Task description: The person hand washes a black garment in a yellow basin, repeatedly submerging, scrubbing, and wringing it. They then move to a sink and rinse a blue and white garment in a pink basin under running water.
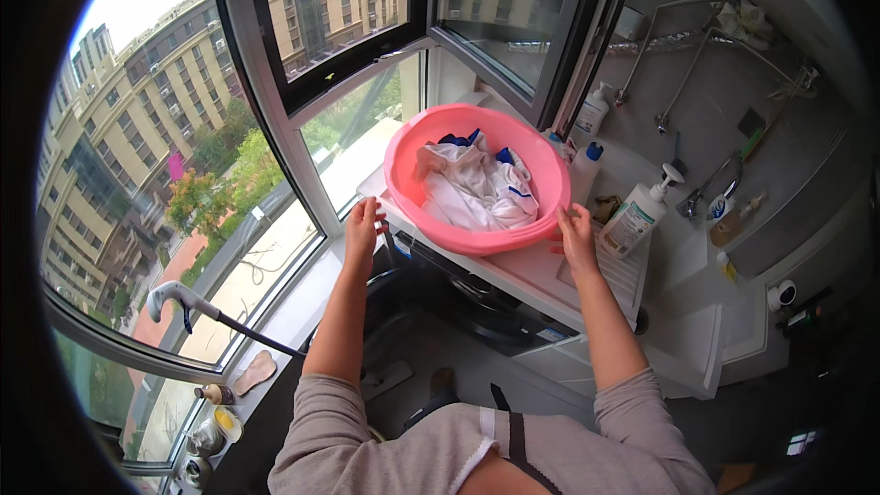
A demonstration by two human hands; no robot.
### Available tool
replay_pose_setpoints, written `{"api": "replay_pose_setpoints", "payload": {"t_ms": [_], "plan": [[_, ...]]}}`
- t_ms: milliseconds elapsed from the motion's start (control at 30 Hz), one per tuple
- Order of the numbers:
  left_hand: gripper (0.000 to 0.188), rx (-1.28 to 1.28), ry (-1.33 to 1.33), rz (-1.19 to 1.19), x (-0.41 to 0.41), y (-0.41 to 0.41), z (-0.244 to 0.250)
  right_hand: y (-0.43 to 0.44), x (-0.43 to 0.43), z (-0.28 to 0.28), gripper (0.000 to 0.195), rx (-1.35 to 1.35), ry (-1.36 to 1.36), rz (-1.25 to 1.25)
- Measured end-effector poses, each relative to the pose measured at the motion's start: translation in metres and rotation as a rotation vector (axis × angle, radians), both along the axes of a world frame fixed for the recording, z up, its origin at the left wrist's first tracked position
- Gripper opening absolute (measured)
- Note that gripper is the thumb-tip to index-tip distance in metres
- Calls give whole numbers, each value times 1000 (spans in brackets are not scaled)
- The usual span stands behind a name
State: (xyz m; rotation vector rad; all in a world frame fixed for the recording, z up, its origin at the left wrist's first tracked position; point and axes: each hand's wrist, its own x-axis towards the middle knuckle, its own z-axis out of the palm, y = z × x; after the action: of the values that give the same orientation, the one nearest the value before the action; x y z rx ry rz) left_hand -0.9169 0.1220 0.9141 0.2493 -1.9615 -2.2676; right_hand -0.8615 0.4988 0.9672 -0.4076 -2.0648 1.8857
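Observation:
A pink plastic basin [474,242] sits in front of me on a white countertop [515,265]. White garments [474,185] with dark blue trim lie crumpled inside it. My left hand [364,228] is off the basin's near left side, its fingers slightly bent and nothing seen in them. At the basin's near right rim is my right hand [576,239]. Its fingertips are against or very close to the rim, and some of its fingers are hidden behind the palm. Below the countertop stands a dark front-loading washing machine [481,295], partly in shadow.
A large white pump bottle [631,220] stands just right of my right hand, with a blue-capped bottle [586,168] behind it. Further right is a sink with a faucet [708,189]. A window frame [258,75] borders the left; a grey-handled appliance [182,302] leans near the sill.

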Motion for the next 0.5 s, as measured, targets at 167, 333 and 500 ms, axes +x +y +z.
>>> {"api": "replay_pose_setpoints", "payload": {"t_ms": [167, 333, 500], "plan": [[49, -236, 16, -206, -122, 1, 29, 23, -46, -21, 52, -140, 14, 21], [34, -70, -48, -344, -170, 6, 45, 6, -46, -9, 45, -114, -46, -30], [21, -73, -20, -292, -131, 24, 48, 26, -40, -19, 45, -210, -121, -68]]}}
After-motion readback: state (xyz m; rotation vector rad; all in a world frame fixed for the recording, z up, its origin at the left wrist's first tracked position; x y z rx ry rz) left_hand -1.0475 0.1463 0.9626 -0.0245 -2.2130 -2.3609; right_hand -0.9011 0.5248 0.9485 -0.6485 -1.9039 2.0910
